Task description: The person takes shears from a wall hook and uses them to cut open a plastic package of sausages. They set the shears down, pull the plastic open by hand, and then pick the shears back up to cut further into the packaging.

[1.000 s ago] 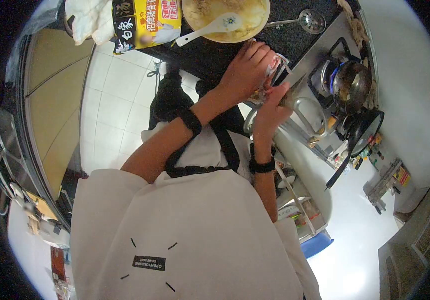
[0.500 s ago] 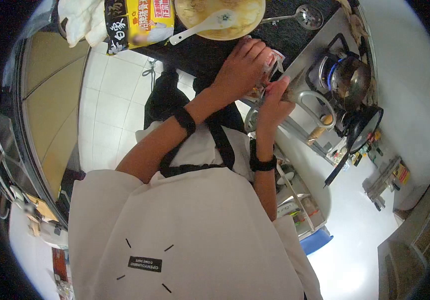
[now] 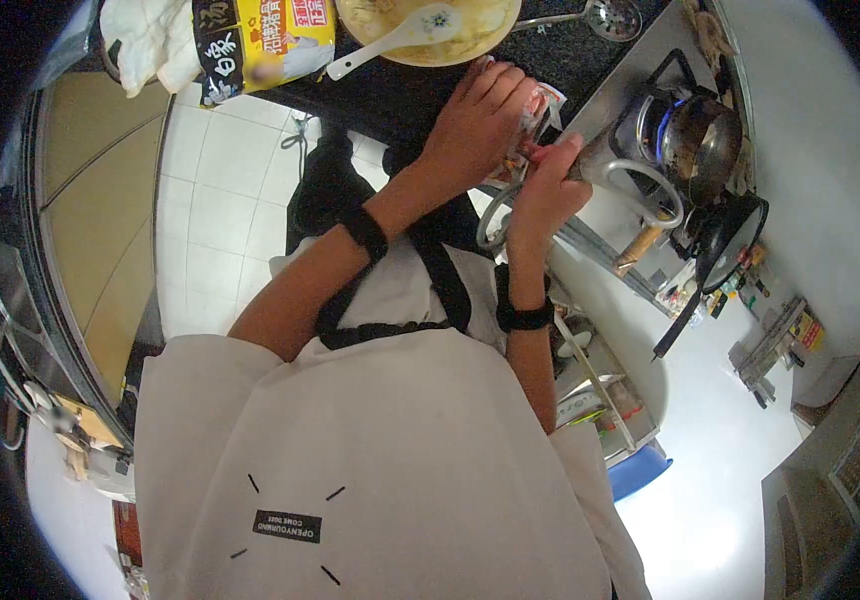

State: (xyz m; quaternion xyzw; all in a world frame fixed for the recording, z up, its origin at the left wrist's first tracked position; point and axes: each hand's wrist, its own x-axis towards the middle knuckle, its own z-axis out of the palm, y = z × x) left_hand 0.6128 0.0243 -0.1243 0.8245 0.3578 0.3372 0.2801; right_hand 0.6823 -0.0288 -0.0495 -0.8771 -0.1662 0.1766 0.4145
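Packet [image 3: 547, 101]: clasped in your left hand [image 3: 480, 120] grip over the table [image 3: 590, 55]; your right hand [image 3: 542, 190] grip, lifted closer, now pinches its lower edge.

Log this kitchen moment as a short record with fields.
left hand: left hand, grip closed on a packet
right hand: right hand, pinching the same packet from below
beyond hands: bowl with a white spoon, on a dark counter
right side: wok on the stove
top left: yellow bag, white cloth
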